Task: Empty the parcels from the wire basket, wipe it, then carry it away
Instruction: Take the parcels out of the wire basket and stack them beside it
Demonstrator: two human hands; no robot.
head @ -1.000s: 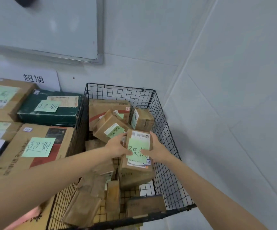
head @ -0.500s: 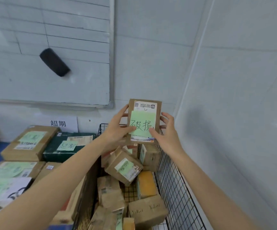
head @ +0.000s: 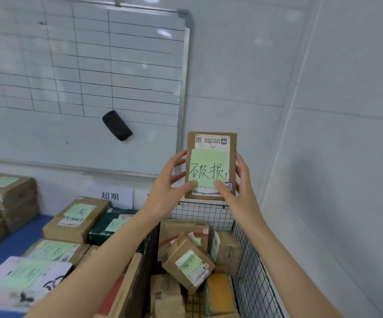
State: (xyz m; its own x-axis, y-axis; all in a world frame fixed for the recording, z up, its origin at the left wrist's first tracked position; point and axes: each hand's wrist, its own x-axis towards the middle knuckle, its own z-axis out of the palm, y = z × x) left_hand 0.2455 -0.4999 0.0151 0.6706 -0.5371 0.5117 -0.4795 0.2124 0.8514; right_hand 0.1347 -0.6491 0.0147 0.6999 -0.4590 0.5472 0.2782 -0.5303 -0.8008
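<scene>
Two bare arms reach forward and hold a small brown parcel (head: pixel 211 143) upright in the air, above the back edge of a black wire basket (head: pixel 256 283) and clear of it. The left grip (head: pixel 169 187) is partly closed on the parcel's left side, thumb pressed to the front near the lower edge and fingers wrapped behind. The right grip (head: pixel 238 193) mirrors it on the right side, thumb on the front and fingers curled round the edge. A green note (head: pixel 208 171) with handwritten characters covers most of the parcel's front, under a white shipping label. Below, the basket stands in the corner of a white-tiled room and holds a loose heap of cardboard parcels (head: pixel 188 267), several tilted, one with an orange face near the right wall of the basket. Just left of the basket, larger boxes (head: pixel 75 219) carrying green notes rest on a blue surface (head: pixel 13 244), with a dark green box (head: pixel 101 228) among them. On the wall behind hangs a whiteboard (head: pixel 82 76) ruled into a grid, with a black eraser (head: pixel 117 125) stuck to it.
</scene>
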